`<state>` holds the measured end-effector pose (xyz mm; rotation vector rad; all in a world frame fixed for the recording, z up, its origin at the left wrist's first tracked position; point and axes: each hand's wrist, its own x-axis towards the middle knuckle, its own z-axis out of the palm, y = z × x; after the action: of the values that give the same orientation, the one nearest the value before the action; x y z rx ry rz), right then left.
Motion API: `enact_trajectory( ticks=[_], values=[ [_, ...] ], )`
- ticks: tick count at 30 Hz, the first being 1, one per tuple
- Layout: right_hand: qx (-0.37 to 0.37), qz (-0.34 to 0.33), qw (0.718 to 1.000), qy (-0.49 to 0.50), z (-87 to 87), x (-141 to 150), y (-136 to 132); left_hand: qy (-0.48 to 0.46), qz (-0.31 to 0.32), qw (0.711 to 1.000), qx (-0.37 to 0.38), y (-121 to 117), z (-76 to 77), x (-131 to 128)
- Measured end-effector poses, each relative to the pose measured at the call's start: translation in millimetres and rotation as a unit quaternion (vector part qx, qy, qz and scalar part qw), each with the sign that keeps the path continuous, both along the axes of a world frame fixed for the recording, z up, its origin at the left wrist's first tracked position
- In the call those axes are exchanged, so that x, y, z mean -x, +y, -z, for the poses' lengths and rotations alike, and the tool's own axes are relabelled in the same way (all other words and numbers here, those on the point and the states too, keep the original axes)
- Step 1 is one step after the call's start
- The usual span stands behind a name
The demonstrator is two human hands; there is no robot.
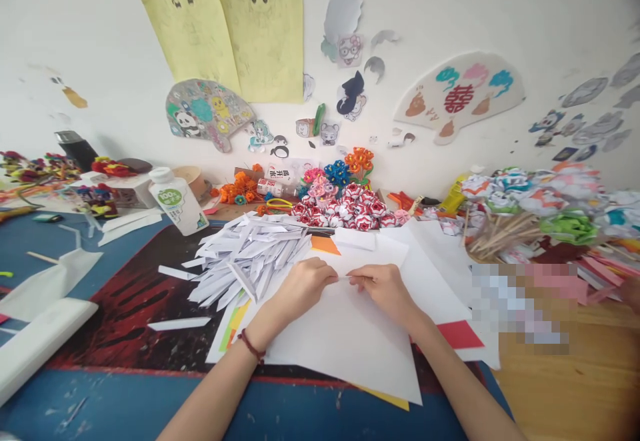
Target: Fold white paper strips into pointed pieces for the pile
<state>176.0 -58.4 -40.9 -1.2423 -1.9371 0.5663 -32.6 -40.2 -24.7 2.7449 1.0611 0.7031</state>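
Note:
Over a stack of white paper sheets, my left hand and my right hand face each other, fingers closed in a pinch. Between the fingertips stretches a thin white paper strip, mostly hidden by the fingers. A dark red beaded bracelet circles my left wrist. Left of my left hand lies a heaped pile of folded white paper strips. One loose folded strip rests apart from it on the dark mat.
Red-and-white paper flowers are bunched behind my hands, against the wall. A white bottle stands at the left back. Wooden sticks and more paper flowers crowd the right. A white block lies at the left edge.

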Motion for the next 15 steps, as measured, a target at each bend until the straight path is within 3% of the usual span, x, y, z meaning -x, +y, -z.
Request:
enact_trajectory(
  ticks=[7,10,15],
  values=[
    [-0.001,0.049,0.999,-0.010,0.5,-6,1,-0.002,0.000,1.000,-0.010,-5,-11.6,7],
    [-0.037,0.076,0.994,-0.074,-2.2,-7,-1,-0.032,0.020,0.999,0.005,-3,-9.7,8],
    [-0.049,0.094,0.987,-0.120,-22.7,-9,-19,-0.068,0.039,0.997,0.014,1,-7.6,12]
  ],
)
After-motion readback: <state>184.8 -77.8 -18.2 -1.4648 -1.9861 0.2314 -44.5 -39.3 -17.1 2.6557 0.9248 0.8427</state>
